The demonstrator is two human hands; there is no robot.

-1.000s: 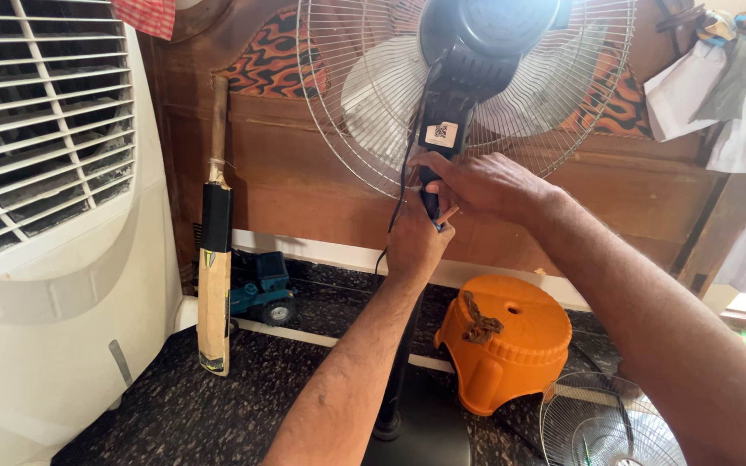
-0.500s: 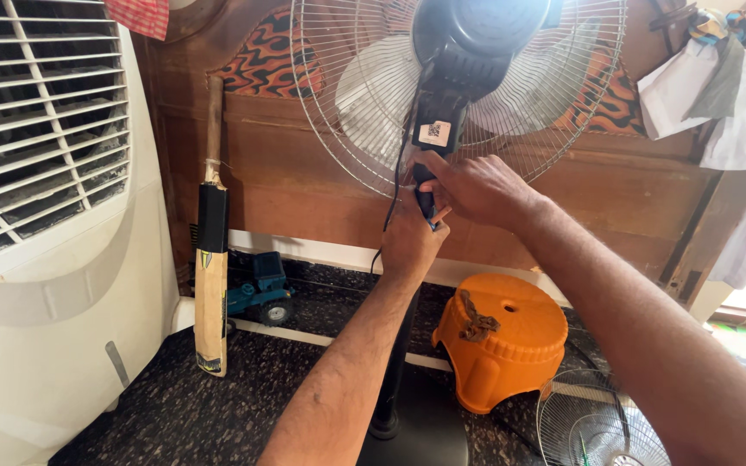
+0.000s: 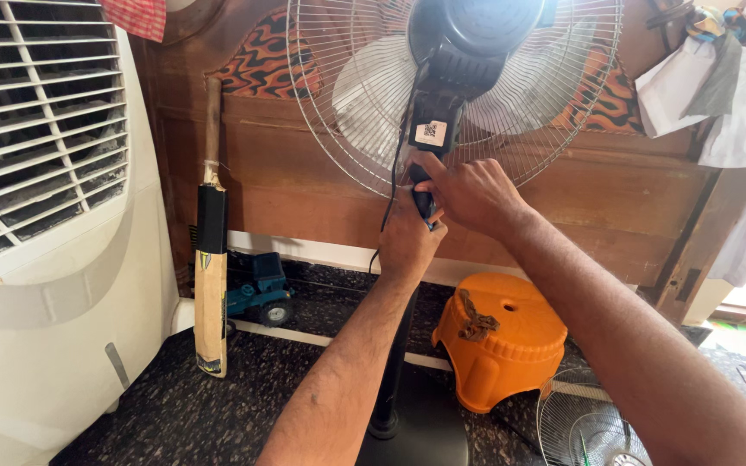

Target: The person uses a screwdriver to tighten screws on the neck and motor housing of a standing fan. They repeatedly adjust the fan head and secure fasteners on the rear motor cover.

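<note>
Here both hands, left hand (image 3: 407, 237), right hand (image 3: 468, 194), fingers clasped around fan neck (image 3: 429, 129).

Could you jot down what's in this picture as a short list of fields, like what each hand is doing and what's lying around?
Left hand: grips the neck of the pedestal fan, just under the motor housing
Right hand: closed on the same neck, touching the left hand
Fan guard: rear wire half on, blades showing
Left of fan: cricket bat leaning on the wooden board, toy tractor beside it
Floor at right: orange stool, loose wire grille
Far left: white air cooler
</note>
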